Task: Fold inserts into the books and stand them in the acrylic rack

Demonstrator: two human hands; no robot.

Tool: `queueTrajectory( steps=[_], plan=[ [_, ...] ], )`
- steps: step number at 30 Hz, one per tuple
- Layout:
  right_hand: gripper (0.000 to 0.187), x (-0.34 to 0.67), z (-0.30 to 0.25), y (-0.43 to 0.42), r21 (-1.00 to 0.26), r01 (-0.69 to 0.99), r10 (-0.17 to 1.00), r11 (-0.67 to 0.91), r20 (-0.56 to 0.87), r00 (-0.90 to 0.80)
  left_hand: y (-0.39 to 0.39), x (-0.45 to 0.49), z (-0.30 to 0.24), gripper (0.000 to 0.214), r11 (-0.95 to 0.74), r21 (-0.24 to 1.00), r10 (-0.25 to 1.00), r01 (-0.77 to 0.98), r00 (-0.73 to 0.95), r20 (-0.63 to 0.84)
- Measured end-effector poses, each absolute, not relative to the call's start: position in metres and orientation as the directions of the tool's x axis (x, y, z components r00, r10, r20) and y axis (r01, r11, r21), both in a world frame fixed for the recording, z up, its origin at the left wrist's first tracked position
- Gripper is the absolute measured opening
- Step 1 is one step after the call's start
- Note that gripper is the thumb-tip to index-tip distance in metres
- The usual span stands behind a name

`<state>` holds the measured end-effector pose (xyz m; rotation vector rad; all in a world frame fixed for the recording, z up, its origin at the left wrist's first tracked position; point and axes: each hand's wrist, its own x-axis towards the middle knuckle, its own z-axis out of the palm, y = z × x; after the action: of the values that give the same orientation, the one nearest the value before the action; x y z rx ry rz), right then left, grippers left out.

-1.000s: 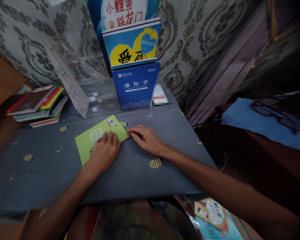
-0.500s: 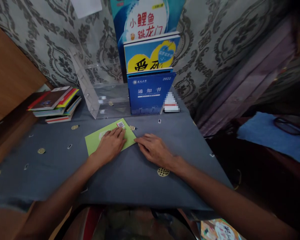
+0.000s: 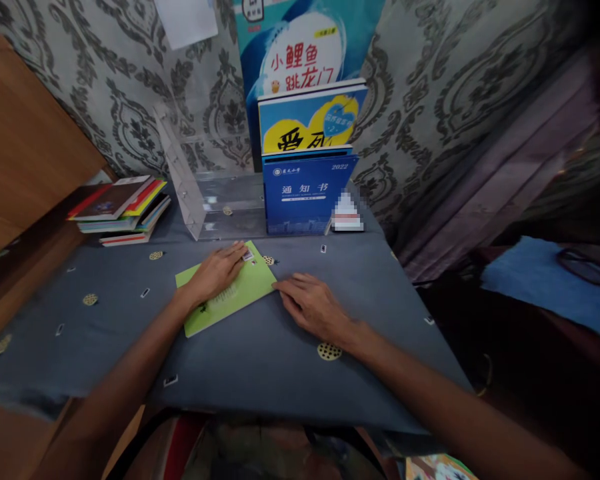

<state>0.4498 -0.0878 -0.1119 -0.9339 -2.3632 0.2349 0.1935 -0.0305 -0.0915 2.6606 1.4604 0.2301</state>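
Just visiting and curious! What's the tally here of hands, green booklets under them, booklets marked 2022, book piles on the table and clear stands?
Hands: 2 (left hand, right hand)
Green booklet: 1
Booklet marked 2022: 1
Book pile: 1
Clear stand: 1
Total: 6

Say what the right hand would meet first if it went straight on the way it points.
The right hand would meet the green book first, at the corner it seems to touch; beyond that, likely the left hand lying on the book.
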Motion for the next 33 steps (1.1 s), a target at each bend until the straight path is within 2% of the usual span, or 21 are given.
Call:
queueTrajectory(
  steps=[8,13,21,25,29,33],
  plan=[
    [0.023,0.449,-0.116,-0.087,-0.358,0.57,0.671,0.739,0.462,-0.58,-0.038,0.123,-0.102,0.055,-0.441,0.222,0.897,0.87,0.423,0.125],
    [0.024,0.449,-0.118,-0.086,-0.357,0.559,0.66,0.748,0.478,-0.579,-0.038,0.111,-0.104,0.056,-0.39,0.235,0.918,0.89,0.356,0.174],
    [0.026,0.447,-0.12,-0.087,-0.36,0.558,0.66,0.748,0.493,-0.567,-0.06,0.133,-0.09,0.044,-0.245,-0.074,0.939,0.967,0.256,0.232],
    [0.025,0.447,-0.12,-0.087,-0.376,0.555,0.669,0.742,0.48,-0.568,-0.086,0.152,-0.092,0.042,-0.313,-0.11,0.915,0.944,0.33,0.231],
    [0.025,0.447,-0.119,-0.087,-0.358,0.549,0.652,0.755,0.496,-0.574,-0.112,0.179,-0.098,0.041,-0.452,-0.135,0.848,0.882,0.472,0.243],
    [0.024,0.446,-0.119,-0.088,-0.332,0.568,0.652,0.753,0.494,-0.575,-0.116,0.191,-0.1,0.045,-0.507,-0.093,0.833,0.857,0.515,0.202]
  ],
)
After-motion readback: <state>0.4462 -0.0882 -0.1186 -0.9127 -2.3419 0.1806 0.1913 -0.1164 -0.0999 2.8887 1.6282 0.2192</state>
